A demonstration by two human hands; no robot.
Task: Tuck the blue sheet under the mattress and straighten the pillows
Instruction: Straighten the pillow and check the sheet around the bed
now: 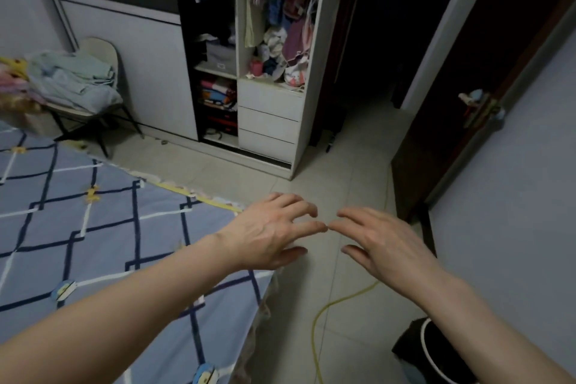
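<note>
Left hand (271, 232) and right hand (383, 240): both held out with fingers spread, nothing gripped. The blue diamond-patterned cotton sheet (93, 227) lies down-left; its corner sits under the left hand, which is nearer. No pillows are seen.

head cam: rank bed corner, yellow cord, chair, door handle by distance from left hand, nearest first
From the left hand:
1. Bed corner, just beneath it.
2. Yellow cord, on the floor, lower right.
3. Door handle and chair: both far, handle upper right, chair upper left; too close to call.
</note>
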